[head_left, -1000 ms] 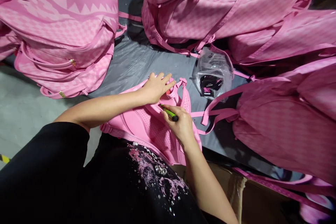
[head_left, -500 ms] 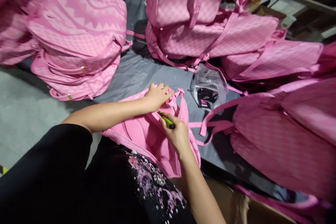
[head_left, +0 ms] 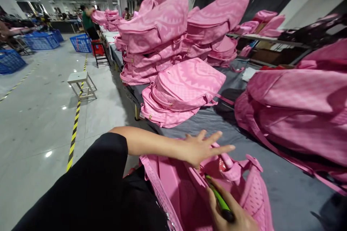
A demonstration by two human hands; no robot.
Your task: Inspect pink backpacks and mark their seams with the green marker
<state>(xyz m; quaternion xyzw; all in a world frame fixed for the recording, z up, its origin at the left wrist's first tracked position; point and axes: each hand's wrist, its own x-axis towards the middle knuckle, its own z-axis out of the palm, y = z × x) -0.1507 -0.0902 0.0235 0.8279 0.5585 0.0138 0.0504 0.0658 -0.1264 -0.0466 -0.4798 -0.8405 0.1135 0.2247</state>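
Note:
Right in front of me lies a pink backpack point(head_left: 173, 177) with its inside showing and a perforated shoulder strap point(head_left: 255, 191) on its right. My left hand point(head_left: 202, 148) reaches across its upper edge, fingers spread apart and holding nothing. A slim green-and-black handled tool point(head_left: 220, 199) is gripped in my right hand point(head_left: 233, 213), its dark tip directed at the bag's edge just below my left hand. Whether the tip touches the fabric I cannot tell. A small red patch point(head_left: 222, 165) shows by the bag's top handle.
Two stacked pink backpacks point(head_left: 184, 94) lie just beyond on the grey-covered table point(head_left: 287, 180). Taller piles point(head_left: 154, 43) stand behind, and more bags point(head_left: 292, 115) are on the right. A stool point(head_left: 81, 85), blue baskets point(head_left: 40, 39) and a person in green point(head_left: 88, 21) are to the left.
The view has tilted up and swung left, bringing the aisle and far piles into sight. My left hand's fingers are now spread wider; the green-and-black tool stays in my right hand.

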